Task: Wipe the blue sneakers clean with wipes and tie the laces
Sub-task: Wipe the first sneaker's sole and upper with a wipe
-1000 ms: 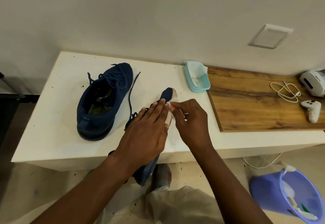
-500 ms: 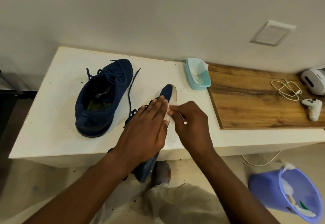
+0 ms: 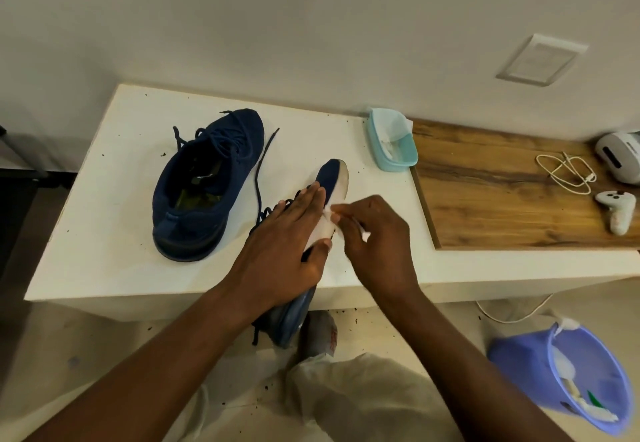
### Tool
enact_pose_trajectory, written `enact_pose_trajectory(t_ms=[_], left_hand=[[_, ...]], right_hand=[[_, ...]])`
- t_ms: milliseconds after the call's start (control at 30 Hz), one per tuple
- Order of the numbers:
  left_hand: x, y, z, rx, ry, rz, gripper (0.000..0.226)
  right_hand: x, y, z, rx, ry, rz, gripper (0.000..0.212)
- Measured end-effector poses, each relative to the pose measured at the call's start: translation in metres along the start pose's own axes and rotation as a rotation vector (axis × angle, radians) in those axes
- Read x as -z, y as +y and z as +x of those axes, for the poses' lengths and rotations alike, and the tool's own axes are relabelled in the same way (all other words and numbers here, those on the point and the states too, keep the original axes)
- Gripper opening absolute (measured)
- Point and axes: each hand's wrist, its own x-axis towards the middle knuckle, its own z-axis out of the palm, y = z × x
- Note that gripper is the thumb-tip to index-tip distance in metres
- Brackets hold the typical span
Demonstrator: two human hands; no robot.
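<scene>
Blue shoe [image 3: 333, 178] lies tilted over the table [image 3: 121, 206] edge. Left hand [image 3: 287, 251] clasps it, fingers flat on top, thumb at the sole. Right hand [image 3: 377, 244] pinches a wipe [image 3: 323, 226] against the sole. Wiping seems unfinished; other shoe [image 3: 207, 185] waits, and both laces look untied.

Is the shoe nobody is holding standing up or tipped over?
Standing up: the sneaker rests on its sole on the table, its opening facing up.
</scene>
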Motion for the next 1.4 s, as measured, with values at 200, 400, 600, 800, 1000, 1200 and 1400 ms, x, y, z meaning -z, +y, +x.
enact_pose_trajectory(t_ms=[200,400,600,800,1000,1200,1400], left_hand=[[0.007,0.002,-0.002,0.01,-0.041,-0.025,0.085],[0.01,0.005,-0.003,0.037,-0.046,-0.022,0.085],[0.012,0.006,-0.004,0.032,-0.101,-0.063,0.098],[0.016,0.006,-0.004,0.123,-0.116,-0.064,0.102],[0.016,0.007,-0.003,0.081,-0.103,-0.093,0.102],[0.009,0.004,0.001,0.091,-0.074,-0.093,0.103],[-0.001,0.016,0.029,0.05,0.007,-0.139,0.087]], right_hand=[[-0.001,-0.013,-0.022,0.122,-0.11,-0.045,0.02],[0.008,-0.003,0.016,0.034,0.029,-0.088,0.016],[0.024,-0.02,-0.017,0.246,-0.322,-0.16,0.021],[0.019,-0.003,0.014,0.11,-0.17,-0.276,0.012],[0.013,-0.013,-0.008,0.148,-0.045,-0.076,0.012],[0.001,-0.016,-0.003,0.118,-0.082,0.01,0.017],[0.011,-0.004,0.008,-0.103,0.063,0.263,0.013]])
